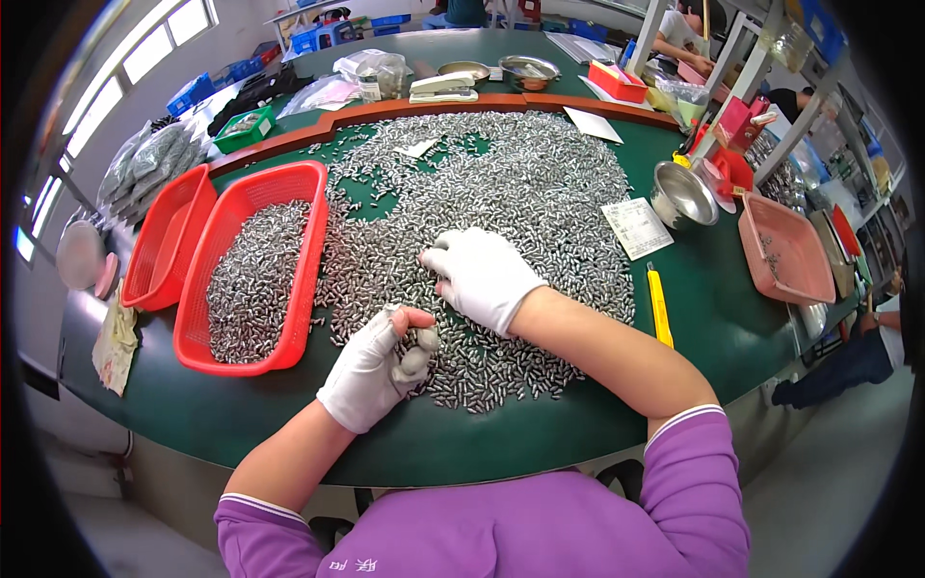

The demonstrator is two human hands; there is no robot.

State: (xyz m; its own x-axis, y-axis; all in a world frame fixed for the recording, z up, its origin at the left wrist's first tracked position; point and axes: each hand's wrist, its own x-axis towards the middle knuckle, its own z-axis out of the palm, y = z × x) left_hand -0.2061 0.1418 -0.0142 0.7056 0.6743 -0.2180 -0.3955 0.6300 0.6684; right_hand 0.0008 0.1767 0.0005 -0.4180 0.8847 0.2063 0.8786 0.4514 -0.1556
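A wide heap of small silver metal pieces (540, 222) covers the middle of the green table. My right hand (487, 279), in a white glove with bare fingertips showing, reaches over the heap. Its fingers are bent and a little apart, the tips down at the pieces. Nearer to me, my left hand (371, 371) is at the heap's front left edge, gloved too, with grey-stained glove fingers. Its fingers are curled in; whatever lies inside them is hidden. To its left, a red plastic basket (318, 260) holds many of the same pieces.
A second red basket (145, 279) stands farther left. A yellow utility knife (660, 306), a printed slip (637, 228) and a metal bowl (682, 193) lie to the right, with a pink tray (809, 279) beyond. A brown wooden strip (434, 104) borders the heap's far side. Co-workers sit behind.
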